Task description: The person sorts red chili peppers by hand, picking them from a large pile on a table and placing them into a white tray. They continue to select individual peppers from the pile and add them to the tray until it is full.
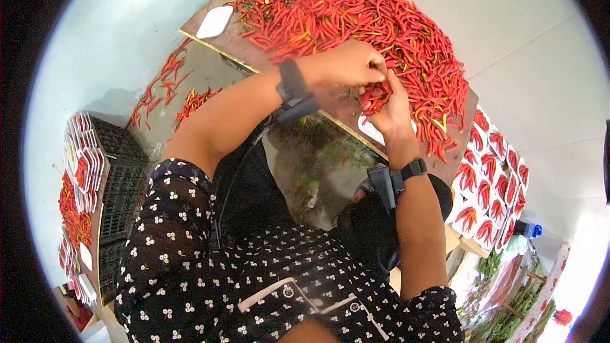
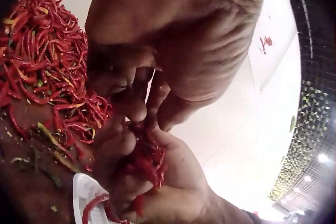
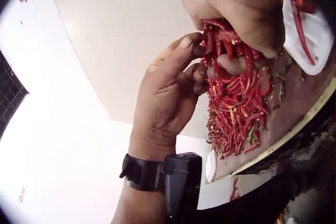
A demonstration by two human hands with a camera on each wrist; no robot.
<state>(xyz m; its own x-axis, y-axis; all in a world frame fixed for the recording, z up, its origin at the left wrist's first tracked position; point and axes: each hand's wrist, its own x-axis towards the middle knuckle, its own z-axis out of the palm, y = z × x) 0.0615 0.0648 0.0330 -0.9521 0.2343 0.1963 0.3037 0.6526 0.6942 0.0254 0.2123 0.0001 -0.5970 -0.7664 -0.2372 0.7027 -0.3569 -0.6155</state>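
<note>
Big brown desk, and sprawled across it, the great pile of red chillies, flecked with yellow and green! Off to the pile's right, rows of filled white trays. At the pile's near edge, in close together, the right hand and the left hand, both with fingers curled in. Left of the pile, a lone white tray; near side of the pile, under the right hand, a loaded tray. And smallest, just this side of the pile: a bunch of chillies, gripped by the right, pinched by the left!
</note>
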